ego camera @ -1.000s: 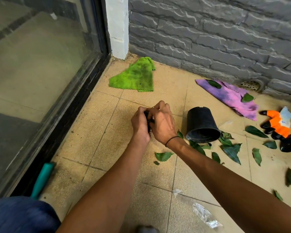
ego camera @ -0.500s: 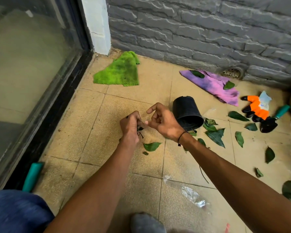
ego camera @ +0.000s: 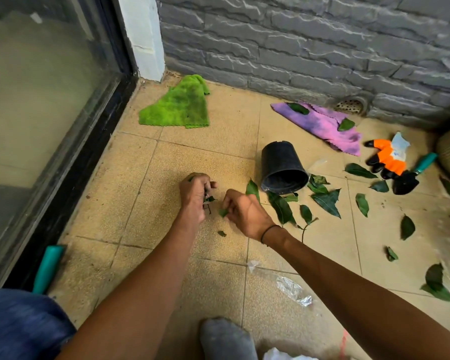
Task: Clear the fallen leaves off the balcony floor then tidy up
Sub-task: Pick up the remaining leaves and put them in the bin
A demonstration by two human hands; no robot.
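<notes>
Green leaves (ego camera: 325,201) lie scattered over the tan tiled floor (ego camera: 218,141), most of them to the right of a black plant pot (ego camera: 281,167) tipped on its side. My left hand (ego camera: 194,197) grips a small bunch of leaves and twigs (ego camera: 207,200). Just to its right, my right hand (ego camera: 242,210) pinches a leaf (ego camera: 252,189) that sticks up past its fingers, with a green tip showing at the fingertips. A small leaf scrap (ego camera: 221,233) lies on the tile below my hands.
A green cloth (ego camera: 178,106) lies by the corner and a purple cloth (ego camera: 322,126) with two leaves on it by the wall drain (ego camera: 351,106). Orange gloves (ego camera: 386,157) and a trowel (ego camera: 411,175) sit at right. Crumpled clear plastic (ego camera: 292,291) and a teal handle (ego camera: 48,267) lie near me.
My hands have parted and moved lower. The right hand has picked a leaf off the tile below them; the left keeps its bunch. The view has shifted right.
</notes>
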